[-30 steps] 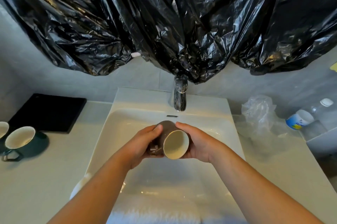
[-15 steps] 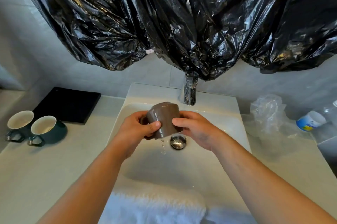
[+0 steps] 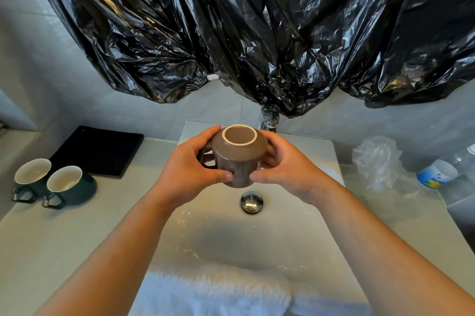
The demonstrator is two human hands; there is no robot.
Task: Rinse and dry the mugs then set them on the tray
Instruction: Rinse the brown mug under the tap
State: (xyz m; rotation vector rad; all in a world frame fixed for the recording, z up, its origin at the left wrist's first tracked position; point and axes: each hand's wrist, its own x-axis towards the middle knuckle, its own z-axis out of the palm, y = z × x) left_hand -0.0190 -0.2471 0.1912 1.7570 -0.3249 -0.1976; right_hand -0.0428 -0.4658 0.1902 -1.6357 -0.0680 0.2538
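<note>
Over the sink (image 3: 331, 161), both hands (image 3: 239, 174) grip the upturned brown mug (image 3: 237, 158)

The held mug (image 3: 239, 158) hangs bottom-up over the sink (image 3: 295, 225), gripped between the left hand (image 3: 190, 171) and right hand (image 3: 285, 169). It is before the tap (image 3: 270, 120) and behind the drain (image 3: 252, 202). A towel (image 3: 210, 290) lies across the sink's near edge. On the counter (image 3: 64, 251) left of the sink, an outer mug (image 3: 32, 174) and inner mug (image 3: 68, 183) stand side by side, just before the tray (image 3: 100, 149). Right of the sink lies a bag (image 3: 375, 161), with a tub (image 3: 437, 174) further right. A sheet (image 3: 257, 32) hangs above the tap.
</note>
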